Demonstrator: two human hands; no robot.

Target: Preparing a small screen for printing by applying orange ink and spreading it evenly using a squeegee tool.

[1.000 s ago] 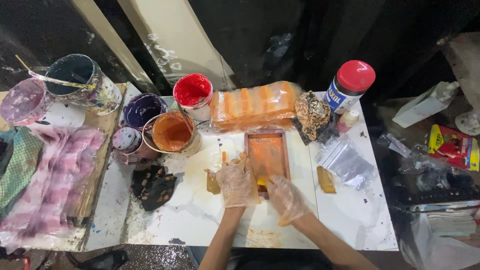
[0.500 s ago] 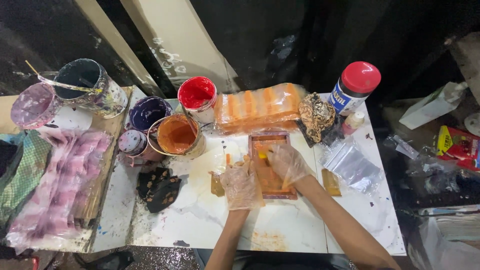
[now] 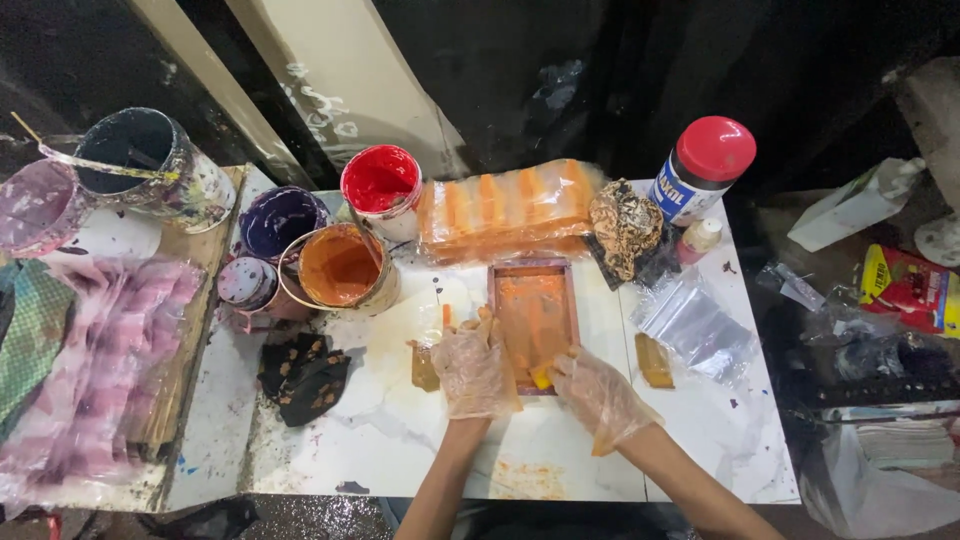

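Both my hands wear thin clear plastic gloves. My left hand (image 3: 474, 370) rests flat on the left edge of a small rectangular frame (image 3: 533, 305) smeared with orange paint, on the white table (image 3: 400, 440). My right hand (image 3: 597, 392) is at the frame's near right corner, fingers closed on a small yellow scraper (image 3: 541, 378) that touches the frame's near edge. An orange paint can (image 3: 340, 268) stands left of the frame.
A red paint cup (image 3: 381, 185), a purple can (image 3: 281, 220), a dark can (image 3: 140, 165) and a small lidded pot (image 3: 246, 283) stand at the left. An orange-striped wrapped bundle (image 3: 505, 205), a red-capped bottle (image 3: 703, 165), a mottled rag (image 3: 624, 228), plastic bags (image 3: 697, 325) and a black cloth (image 3: 303, 365) lie around.
My right hand has pulled back from the upper part of the frame to its near right corner, drawing the yellow scraper down. My left hand stays on the frame's left edge.
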